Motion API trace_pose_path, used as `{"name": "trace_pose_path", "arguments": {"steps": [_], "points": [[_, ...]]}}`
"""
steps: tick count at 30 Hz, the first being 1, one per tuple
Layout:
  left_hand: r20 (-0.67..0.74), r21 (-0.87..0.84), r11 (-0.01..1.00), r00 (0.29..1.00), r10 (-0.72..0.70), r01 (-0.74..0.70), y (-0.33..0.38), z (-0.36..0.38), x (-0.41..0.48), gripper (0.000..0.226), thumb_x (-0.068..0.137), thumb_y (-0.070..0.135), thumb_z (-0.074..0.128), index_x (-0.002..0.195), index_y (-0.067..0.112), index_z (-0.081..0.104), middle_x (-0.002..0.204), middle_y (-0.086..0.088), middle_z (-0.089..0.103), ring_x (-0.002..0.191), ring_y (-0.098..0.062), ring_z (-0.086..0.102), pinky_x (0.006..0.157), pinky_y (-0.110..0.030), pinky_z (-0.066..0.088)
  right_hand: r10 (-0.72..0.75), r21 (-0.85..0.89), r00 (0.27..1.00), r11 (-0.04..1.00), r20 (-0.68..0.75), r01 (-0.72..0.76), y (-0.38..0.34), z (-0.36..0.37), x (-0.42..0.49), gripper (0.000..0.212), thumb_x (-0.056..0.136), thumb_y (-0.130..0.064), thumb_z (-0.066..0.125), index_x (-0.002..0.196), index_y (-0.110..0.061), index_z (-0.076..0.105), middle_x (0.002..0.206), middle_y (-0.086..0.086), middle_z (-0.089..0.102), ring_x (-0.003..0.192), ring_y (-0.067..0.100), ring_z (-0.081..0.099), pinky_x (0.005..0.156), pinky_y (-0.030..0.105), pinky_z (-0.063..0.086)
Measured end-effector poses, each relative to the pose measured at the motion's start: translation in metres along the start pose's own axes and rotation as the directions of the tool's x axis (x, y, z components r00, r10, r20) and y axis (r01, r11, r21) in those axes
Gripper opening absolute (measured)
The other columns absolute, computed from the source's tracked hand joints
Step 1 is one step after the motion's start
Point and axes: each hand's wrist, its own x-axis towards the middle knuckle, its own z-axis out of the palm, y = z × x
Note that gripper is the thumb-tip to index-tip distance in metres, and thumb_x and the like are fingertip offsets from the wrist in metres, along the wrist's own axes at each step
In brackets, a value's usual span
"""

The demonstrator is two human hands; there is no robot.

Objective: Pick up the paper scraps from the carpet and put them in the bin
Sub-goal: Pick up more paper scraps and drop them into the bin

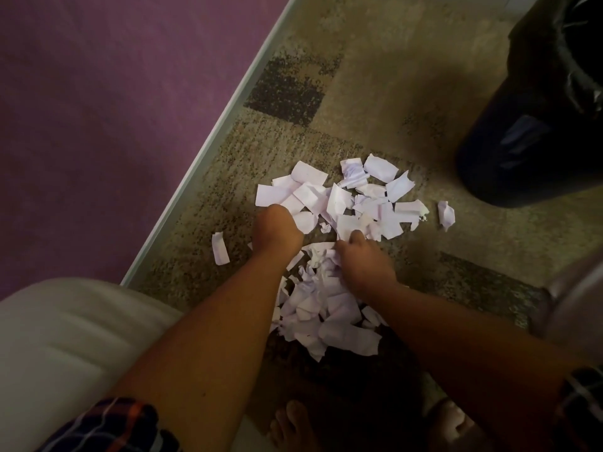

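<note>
Paper scraps [339,199]: white, torn and crumpled, heaped on the carpet [375,102], with single strays to the left and right.
Left hand [277,228]: on the heap's left edge, fingers tucked under out of sight; grip cannot be told.
Right hand [362,261]: fingers bent into the heap's middle; hold on paper cannot be told.
Bin [535,132]: black, lined, upper right, apart from the heap.
Wall [114,109]: purple.

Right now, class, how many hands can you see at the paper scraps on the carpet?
2. The left hand is at the left edge of the pile; the right hand is in its middle. None seems hidden.
</note>
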Motion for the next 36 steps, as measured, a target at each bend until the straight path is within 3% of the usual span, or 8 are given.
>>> {"name": "trace_pose_path", "arguments": {"steps": [6,9,15,18,21,24,30,36], "points": [[-0.034,-0.098,0.993,0.997,0.063,-0.066,0.015,-0.026,-0.008,0.023,0.072,0.015,0.080,0.093,0.008,0.073,0.098,-0.010,0.073,0.090,-0.028,0.069,0.076,-0.034,0.059,0.057,0.084,0.994,0.994,0.088,-0.065,0.000,-0.022,0.006,0.028,0.084,-0.029,0.069,0.110,-0.017,0.067,0.105,0.009,0.063,0.095,0.028,0.065,0.079,0.034,0.052],[-0.034,-0.190,0.979,0.997,0.073,-0.078,0.029,-0.042,-0.013,0.015,0.070,0.011,0.080,0.084,0.010,0.074,0.090,-0.007,0.074,0.084,-0.026,0.070,0.074,-0.034,0.060,0.137,0.181,0.988,0.972,0.070,-0.147,0.003,-0.039,0.006,0.023,0.083,-0.016,0.067,0.105,-0.017,0.070,0.101,0.009,0.068,0.094,0.028,0.066,0.080,0.032,0.054],[0.002,-0.435,0.896,0.995,0.096,-0.086,0.060,-0.079,-0.024,0.011,0.068,0.006,0.077,0.065,0.014,0.069,0.070,0.000,0.069,0.058,-0.012,0.060,0.049,-0.014,0.040,0.210,0.358,0.978,0.914,-0.006,-0.194,0.022,-0.099,0.002,0.039,0.077,-0.012,0.068,0.115,-0.021,0.069,0.107,0.006,0.071,0.093,0.022,0.067,0.074,0.023,0.051],[-0.027,-0.529,0.838,0.989,0.144,-0.137,0.079,-0.100,-0.030,0.007,0.068,0.006,0.076,0.071,0.011,0.073,0.076,-0.004,0.073,0.068,-0.019,0.067,0.061,-0.021,0.051,0.258,0.439,0.964,0.875,-0.064,-0.205,0.038,-0.137,-0.004,0.030,0.076,-0.013,0.072,0.105,-0.022,0.072,0.086,-0.001,0.072,0.060,0.005,0.059,0.050,0.012,0.040],[-0.034,-0.606,0.774,0.978,0.206,-0.184,0.103,-0.119,-0.039,0.011,0.069,0.003,0.075,0.068,0.014,0.071,0.074,-0.005,0.072,0.073,-0.022,0.069,0.073,-0.034,0.059,0.278,0.500,0.952,0.848,-0.131,-0.179,0.058,-0.182,-0.017,0.007,0.075,-0.014,0.073,0.080,-0.018,0.070,0.058,-0.007,0.067,0.045,0.000,0.061,0.043,0.011,0.042],[-0.040,-0.668,0.708,0.961,0.274,-0.229,0.133,-0.138,-0.048,0.016,0.071,0.001,0.075,0.067,0.015,0.070,0.071,-0.004,0.071,0.069,-0.020,0.068,0.077,-0.041,0.061,0.274,0.536,0.928,0.838,-0.251,-0.103,0.078,-0.229,-0.034,0.009,0.074,-0.015,0.074,0.070,-0.017,0.067,0.060,-0.002,0.069,0.054,0.007,0.067,0.053,0.020,0.052],[-0.083,-0.718,0.599,0.898,0.432,-0.355,0.209,-0.159,-0.071,0.020,0.075,-0.001,0.074,0.068,0.017,0.070,0.073,-0.002,0.071,0.072,-0.018,0.070,0.079,-0.043,0.061,0.330,0.548,0.806,0.836,-0.491,-0.009,0.129,-0.318,-0.067,0.013,0.071,-0.026,0.078,0.067,-0.024,0.066,0.056,-0.010,0.065,0.051,-0.009,0.060,0.047,0.007,0.040],[-0.067,-0.738,0.541,0.842,0.536,-0.403,0.293,-0.148,-0.091,0.013,0.074,0.003,0.075,0.069,0.014,0.071,0.070,-0.003,0.071,0.067,-0.017,0.069,0.077,-0.044,0.061,0.408,0.519,0.734,0.850,-0.544,-0.087,0.197,-0.374,-0.080,0.019,0.072,-0.021,0.079,0.068,-0.023,0.060,0.057,-0.011,0.054,0.051,0.005,0.048,0.047,0.023,0.035]]}}
